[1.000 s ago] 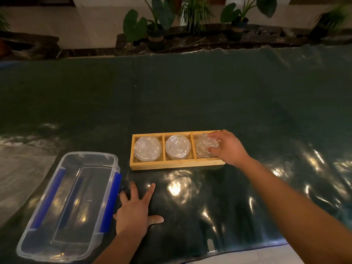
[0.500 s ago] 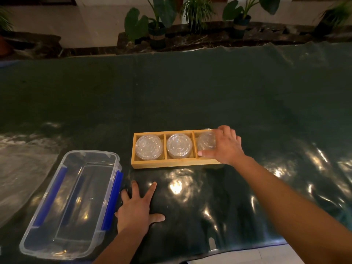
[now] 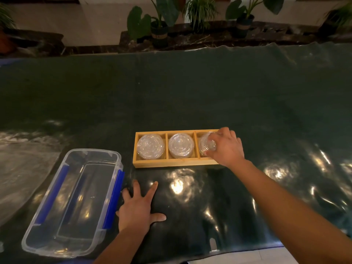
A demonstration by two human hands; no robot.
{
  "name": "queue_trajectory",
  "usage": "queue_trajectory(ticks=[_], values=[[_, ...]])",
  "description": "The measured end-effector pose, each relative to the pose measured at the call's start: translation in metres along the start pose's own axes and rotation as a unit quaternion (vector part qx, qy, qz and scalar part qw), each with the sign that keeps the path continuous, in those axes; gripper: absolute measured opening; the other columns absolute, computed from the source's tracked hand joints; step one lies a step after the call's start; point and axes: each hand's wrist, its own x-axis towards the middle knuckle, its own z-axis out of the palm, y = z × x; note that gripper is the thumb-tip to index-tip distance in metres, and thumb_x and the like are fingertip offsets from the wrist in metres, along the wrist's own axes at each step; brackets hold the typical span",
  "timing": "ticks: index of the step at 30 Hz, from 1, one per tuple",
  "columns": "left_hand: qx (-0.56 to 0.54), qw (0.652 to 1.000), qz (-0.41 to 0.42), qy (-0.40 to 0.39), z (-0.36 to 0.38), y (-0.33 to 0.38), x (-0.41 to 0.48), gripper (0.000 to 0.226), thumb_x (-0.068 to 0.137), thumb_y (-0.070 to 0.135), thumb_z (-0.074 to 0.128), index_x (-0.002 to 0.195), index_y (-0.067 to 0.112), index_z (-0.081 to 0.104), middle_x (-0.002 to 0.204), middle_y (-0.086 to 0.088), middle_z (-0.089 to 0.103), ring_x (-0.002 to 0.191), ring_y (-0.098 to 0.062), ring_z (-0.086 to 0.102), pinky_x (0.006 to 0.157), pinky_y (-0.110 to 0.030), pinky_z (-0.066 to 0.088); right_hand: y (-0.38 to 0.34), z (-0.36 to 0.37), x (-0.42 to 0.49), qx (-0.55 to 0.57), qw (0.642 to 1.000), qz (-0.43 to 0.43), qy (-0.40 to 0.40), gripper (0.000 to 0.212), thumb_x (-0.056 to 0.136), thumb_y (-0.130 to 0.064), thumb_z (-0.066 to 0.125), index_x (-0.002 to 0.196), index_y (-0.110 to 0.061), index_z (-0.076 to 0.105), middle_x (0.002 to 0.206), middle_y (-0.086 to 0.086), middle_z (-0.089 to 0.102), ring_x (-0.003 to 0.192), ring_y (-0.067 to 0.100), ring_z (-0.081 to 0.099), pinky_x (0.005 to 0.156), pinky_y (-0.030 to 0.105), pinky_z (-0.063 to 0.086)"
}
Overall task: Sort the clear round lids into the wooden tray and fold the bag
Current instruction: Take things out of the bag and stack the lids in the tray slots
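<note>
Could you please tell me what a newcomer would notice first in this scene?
The wooden tray at the middle of the dark table stands out, with a stack of clear lids in each of its three compartments. The right hand grips the right stack from above, while the left hand lies flat on the table nearer the person. A clear box with blue clips sits at the lower left.

One wooden tray (image 3: 171, 164), three compartments; three lid stacks (image 3: 150, 147) (image 3: 181, 145) (image 3: 204, 146); one clear box (image 3: 91, 150); one bag (image 3: 22, 168); left hand (image 3: 136, 212), right hand (image 3: 228, 149)
</note>
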Motion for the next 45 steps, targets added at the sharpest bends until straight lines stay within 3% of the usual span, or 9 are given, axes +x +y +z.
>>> queue_trajectory(ticks=[5, 11, 21, 24, 27, 30, 34, 40, 45], values=[[0.002, 1.0, 0.002, -0.002, -0.004, 0.002, -0.003, 0.12, 0.067, 0.084, 0.066, 0.151, 0.059, -0.016, 0.171, -0.008, -0.006, 0.154, -0.046, 0.007, 0.106, -0.062, 0.049, -0.01, 0.001, 0.002, -0.006, 1.0, 0.011, 0.009, 0.047, 0.069, -0.061, 0.073, 0.109, -0.039, 0.063, 0.133, -0.001, 0.042, 0.119, 0.026, 0.042, 0.096, 0.043, 0.043], [0.004, 1.0, 0.001, 0.002, -0.005, 0.003, -0.003, 0.12, 0.066, 0.085, 0.066, 0.15, 0.06, -0.016, 0.17, -0.008, -0.006, 0.154, -0.046, 0.008, 0.104, -0.063, 0.05, -0.009, 0.001, -0.002, 0.076, 0.997, 0.032, -0.012, 0.051, 0.066, -0.058, 0.079, 0.109, -0.039, 0.06, 0.144, 0.001, 0.036, 0.13, 0.03, 0.035, 0.105, 0.046, 0.034], [0.007, 1.0, 0.001, 0.001, -0.006, 0.003, -0.004, 0.121, 0.066, 0.085, 0.066, 0.151, 0.059, -0.016, 0.17, -0.009, -0.005, 0.154, -0.046, 0.009, 0.104, -0.062, 0.05, -0.007, 0.001, -0.01, 0.139, 0.988, 0.056, 0.037, 0.058, 0.062, -0.06, 0.082, 0.106, -0.032, 0.056, 0.146, 0.0, 0.034, 0.13, 0.028, 0.04, 0.108, 0.048, 0.035], [0.008, 1.0, 0.001, -0.002, -0.008, 0.004, -0.004, 0.12, 0.067, 0.084, 0.066, 0.152, 0.058, -0.015, 0.17, -0.009, -0.005, 0.154, -0.046, 0.01, 0.104, -0.062, 0.051, -0.004, -0.001, -0.011, 0.165, 0.982, 0.062, 0.063, 0.058, 0.071, -0.057, 0.076, 0.115, -0.025, 0.057, 0.141, 0.001, 0.041, 0.127, 0.025, 0.042, 0.105, 0.045, 0.036], [0.012, 1.0, 0.005, 0.0, -0.01, 0.005, -0.006, 0.118, 0.069, 0.084, 0.065, 0.153, 0.056, -0.012, 0.17, -0.01, -0.004, 0.153, -0.046, 0.01, 0.103, -0.061, 0.051, 0.0, -0.003, -0.012, 0.188, 0.975, 0.051, 0.103, 0.04, 0.087, -0.04, 0.066, 0.12, -0.019, 0.059, 0.134, 0.003, 0.051, 0.122, 0.027, 0.048, 0.101, 0.042, 0.04], [0.006, 1.0, 0.002, -0.003, -0.012, 0.006, -0.007, 0.118, 0.069, 0.083, 0.066, 0.154, 0.056, -0.012, 0.17, -0.01, -0.005, 0.153, -0.046, 0.009, 0.104, -0.063, 0.05, 0.0, -0.006, -0.011, 0.178, 0.98, 0.056, 0.07, 0.039, 0.095, -0.033, 0.058, 0.131, -0.018, 0.056, 0.138, 0.004, 0.052, 0.124, 0.029, 0.048, 0.1, 0.041, 0.043], [0.001, 1.0, -0.001, -0.006, -0.012, 0.006, -0.008, 0.119, 0.069, 0.082, 0.067, 0.154, 0.056, -0.013, 0.171, -0.01, -0.006, 0.153, -0.047, 0.008, 0.103, -0.065, 0.05, -0.007, -0.008, -0.011, 0.145, 0.989, 0.031, 0.005, 0.055, 0.089, -0.045, 0.064, 0.137, -0.022, 0.052, 0.144, 0.002, 0.047, 0.129, 0.028, 0.042, 0.103, 0.042, 0.041], [0.001, 1.0, -0.001, -0.006, -0.009, 0.005, -0.007, 0.12, 0.069, 0.082, 0.067, 0.153, 0.056, -0.016, 0.171, -0.009, -0.006, 0.154, -0.047, 0.009, 0.103, -0.065, 0.05, -0.018, -0.001, -0.011, 0.037, 0.998, -0.036, -0.023, 0.029, 0.091, -0.04, 0.064, 0.118, -0.032, 0.069, 0.145, -0.001, 0.05, 0.132, 0.025, 0.04, 0.107, 0.041, 0.04], [0.002, 1.0, -0.002, -0.005, -0.007, 0.004, -0.006, 0.122, 0.068, 0.083, 0.067, 0.152, 0.056, -0.017, 0.171, -0.009, -0.005, 0.153, -0.047, 0.01, 0.102, -0.065, 0.051, -0.019, -0.002, -0.01, 0.066, 0.997, -0.031, 0.016, 0.025, 0.087, -0.036, 0.068, 0.112, -0.032, 0.071, 0.136, 0.001, 0.054, 0.123, 0.026, 0.045, 0.102, 0.041, 0.041]])
